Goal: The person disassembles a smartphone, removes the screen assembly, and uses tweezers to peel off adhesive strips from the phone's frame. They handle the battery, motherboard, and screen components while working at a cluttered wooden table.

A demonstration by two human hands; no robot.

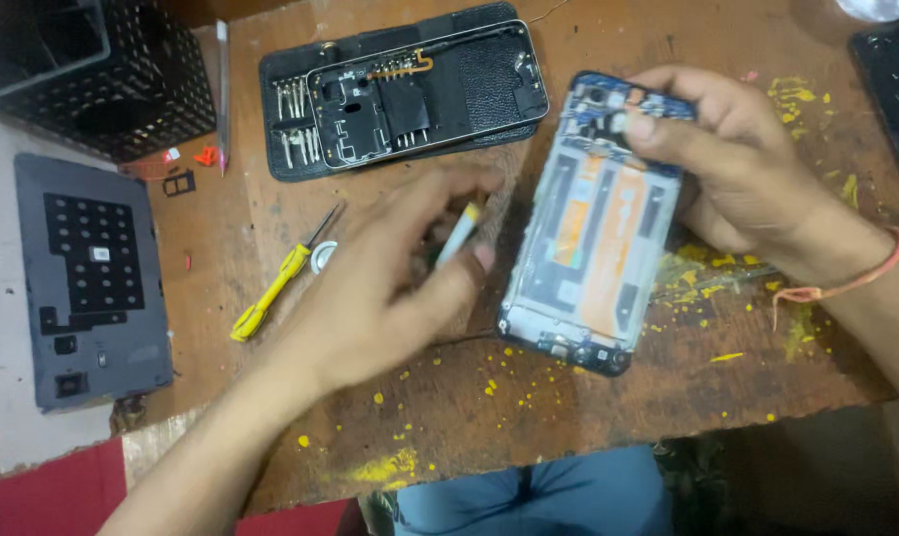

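Observation:
An opened phone (593,238) with its back removed lies tilted on the wooden board (568,407), its inner frame and orange strips showing. My right hand (742,164) grips the phone's top end, thumb pressed on the camera area. My left hand (390,278), blurred by motion, is closed around a small white and yellow tool (457,236) just left of the phone. A yellow-handled screwdriver (276,283) lies on the board left of that hand.
A black tool case (300,164) at the back holds several metal bits, with a phone back cover (429,94) resting on it. A grey slab with a black perforated panel (92,278) lies far left. A black mesh basket (92,69) stands at the top left.

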